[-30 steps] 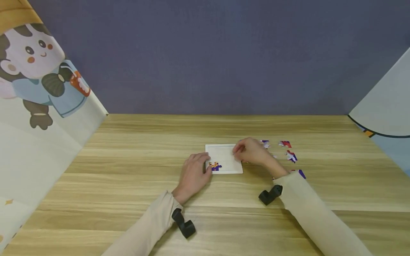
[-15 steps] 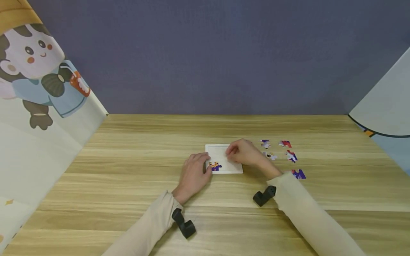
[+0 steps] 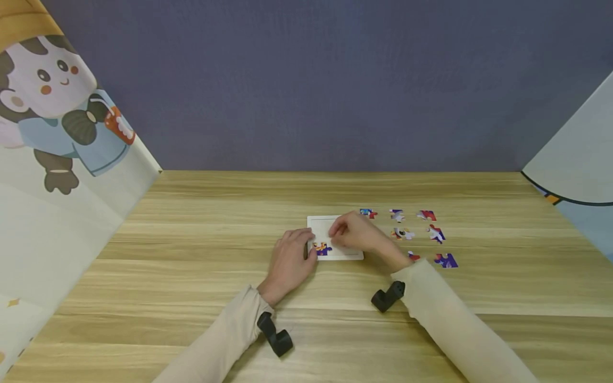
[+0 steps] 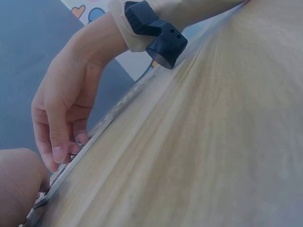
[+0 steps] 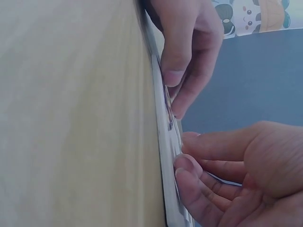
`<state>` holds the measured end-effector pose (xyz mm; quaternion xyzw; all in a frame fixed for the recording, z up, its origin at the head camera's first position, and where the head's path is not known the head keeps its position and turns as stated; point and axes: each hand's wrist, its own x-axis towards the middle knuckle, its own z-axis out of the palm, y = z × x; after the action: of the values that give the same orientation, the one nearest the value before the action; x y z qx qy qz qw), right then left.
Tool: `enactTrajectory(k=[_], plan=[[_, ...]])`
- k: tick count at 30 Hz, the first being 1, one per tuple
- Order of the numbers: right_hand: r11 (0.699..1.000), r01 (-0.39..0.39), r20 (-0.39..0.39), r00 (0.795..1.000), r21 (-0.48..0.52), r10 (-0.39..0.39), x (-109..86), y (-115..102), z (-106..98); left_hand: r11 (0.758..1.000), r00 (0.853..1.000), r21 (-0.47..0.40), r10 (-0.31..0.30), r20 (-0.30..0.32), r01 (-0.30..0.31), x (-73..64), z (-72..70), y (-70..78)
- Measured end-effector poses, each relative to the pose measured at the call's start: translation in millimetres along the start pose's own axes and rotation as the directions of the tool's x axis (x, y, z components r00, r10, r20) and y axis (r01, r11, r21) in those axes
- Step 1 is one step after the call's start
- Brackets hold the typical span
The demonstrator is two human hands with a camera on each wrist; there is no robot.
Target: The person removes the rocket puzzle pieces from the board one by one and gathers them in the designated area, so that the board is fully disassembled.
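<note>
A white puzzle tray (image 3: 342, 254) lies on the table, with a purple and orange jigsaw piece (image 3: 322, 249) in its lower left corner. My left hand (image 3: 290, 259) rests at the tray's left side, fingertips on its edge and thumb beside the corner piece. Over the middle of the tray is my right hand (image 3: 356, 232), its thumb and fingertips drawn together in a pinch on a jigsaw piece, which the fingers mostly hide. The right wrist view shows the right hand (image 5: 236, 172) low at the tray (image 5: 165, 165), with the left thumb (image 5: 174, 75) farther along it.
Several loose jigsaw pieces lie in rows right of the tray, among them a blue and red piece (image 3: 367, 213), a red and white piece (image 3: 427, 215) and a purple piece (image 3: 446, 260). The wooden table (image 3: 215, 223) ends at a dark blue backdrop (image 3: 306, 85).
My right hand has moved left and slightly down, from the tray's right edge to over its middle, uncovering loose pieces behind it. My left hand and the tray have stayed in place.
</note>
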<state>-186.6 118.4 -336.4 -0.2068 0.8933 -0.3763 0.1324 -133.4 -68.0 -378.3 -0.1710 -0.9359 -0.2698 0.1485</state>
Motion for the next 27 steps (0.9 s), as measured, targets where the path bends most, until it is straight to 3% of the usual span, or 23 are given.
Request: enactTrajectory(k=[17,27], plan=[[1.0,-0.003,0.055,0.998,0.02,0.002,-0.8,-7.7,9.5,1.0,1.0,-0.01,0.008,-0.004,-0.008,-0.1,-0.3,1.5],[1.0,-0.003,0.049,0.999,0.012,0.002,-1.3,-10.0,12.2,1.0,1.0,-0.029,0.002,-0.024,-0.003,1.1,-3.0,-3.7]])
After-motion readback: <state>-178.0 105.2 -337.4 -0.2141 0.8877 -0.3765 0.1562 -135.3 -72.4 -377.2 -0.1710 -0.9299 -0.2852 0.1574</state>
